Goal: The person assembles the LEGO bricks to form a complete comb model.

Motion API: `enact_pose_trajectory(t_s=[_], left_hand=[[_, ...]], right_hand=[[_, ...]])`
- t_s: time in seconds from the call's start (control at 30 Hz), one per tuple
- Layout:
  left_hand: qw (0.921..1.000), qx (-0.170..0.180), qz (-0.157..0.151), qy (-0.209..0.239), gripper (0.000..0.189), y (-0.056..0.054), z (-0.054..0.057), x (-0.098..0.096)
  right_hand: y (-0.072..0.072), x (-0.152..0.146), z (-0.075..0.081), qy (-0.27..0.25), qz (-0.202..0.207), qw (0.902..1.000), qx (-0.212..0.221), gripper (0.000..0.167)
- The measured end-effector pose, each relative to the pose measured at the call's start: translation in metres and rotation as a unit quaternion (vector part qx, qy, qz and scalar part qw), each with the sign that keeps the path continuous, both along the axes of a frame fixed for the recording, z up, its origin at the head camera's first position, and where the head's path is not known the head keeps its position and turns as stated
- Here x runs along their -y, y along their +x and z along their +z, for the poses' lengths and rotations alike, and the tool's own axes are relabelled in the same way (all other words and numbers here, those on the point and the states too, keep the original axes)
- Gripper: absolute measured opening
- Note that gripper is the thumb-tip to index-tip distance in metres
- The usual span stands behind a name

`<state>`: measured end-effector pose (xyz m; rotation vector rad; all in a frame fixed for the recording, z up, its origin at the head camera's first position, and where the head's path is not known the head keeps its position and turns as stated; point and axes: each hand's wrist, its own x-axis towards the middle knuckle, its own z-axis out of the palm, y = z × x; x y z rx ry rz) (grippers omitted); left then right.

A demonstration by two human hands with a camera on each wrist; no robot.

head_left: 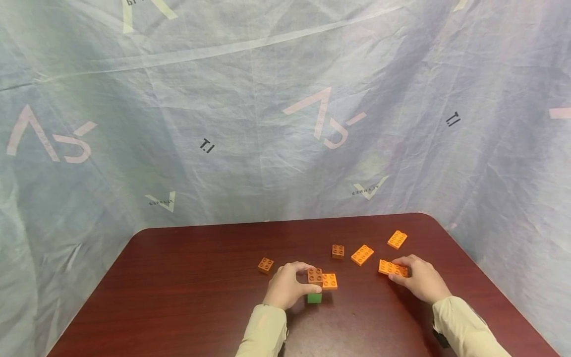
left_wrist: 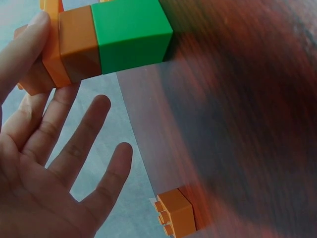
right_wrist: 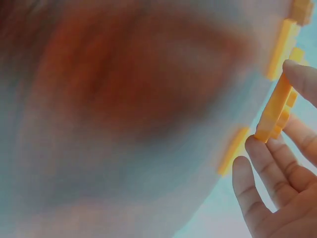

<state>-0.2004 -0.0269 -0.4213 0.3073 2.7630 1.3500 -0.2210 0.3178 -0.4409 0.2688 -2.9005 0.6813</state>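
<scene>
My left hand (head_left: 286, 286) pinches a small stack of toy building bricks between thumb and fingers. From the bottom, the stack has a green block (left_wrist: 132, 35), a brown brick (left_wrist: 80, 43), a flat orange brick (head_left: 330, 281) jutting out to the right, and another brown brick (head_left: 314, 274) on top. Whether the green block touches the table is hard to tell. On the right, my right hand (head_left: 423, 278) grips one end of a flat orange studded brick (head_left: 388, 267) between thumb and fingers. In the right wrist view that flat brick (right_wrist: 275, 110) appears tilted.
Two more flat orange bricks, one nearer (head_left: 362, 255) and one farther (head_left: 397, 239), lie towards the back right of the dark red table (head_left: 187, 287). A brown brick (head_left: 337, 251) sits behind the stack, another (head_left: 265, 265) to its left. Printed grey cloth (head_left: 250, 148) hangs around the table.
</scene>
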Motion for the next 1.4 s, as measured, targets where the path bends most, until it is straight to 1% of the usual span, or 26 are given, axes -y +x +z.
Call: enact_pose_trajectory(t_s=[0.13,0.37,0.6,0.93,1.17,1.4], left_hand=[[1.0000,0.002,0.001,0.000,0.043,0.000,0.000,0.001],[1.0000,0.004,0.001,-0.005,0.043,0.001,0.000,0.001],[1.0000,0.001,0.001,-0.002,0.043,0.000,0.000,0.001],[1.0000,-0.007,0.001,-0.007,0.042,-0.001,-0.002,0.001],[1.0000,-0.005,0.002,-0.008,0.042,-0.001,-0.002,0.000],[0.9999,-0.009,0.000,-0.009,0.041,-0.001,-0.001,-0.001]], right_hand=[[0.002,0.013,0.011,-0.005,0.018,0.9995,-0.026,0.040],[0.006,0.038,0.028,-0.016,0.040,0.9985,-0.033,0.041],[0.008,0.059,0.040,-0.017,0.070,0.9958,-0.056,0.039],[0.011,0.087,0.047,-0.026,0.104,0.9903,-0.088,0.037],[0.015,0.099,0.048,-0.034,0.125,0.9875,-0.089,0.037],[0.018,0.112,0.050,-0.037,0.157,0.9817,-0.102,0.036]])
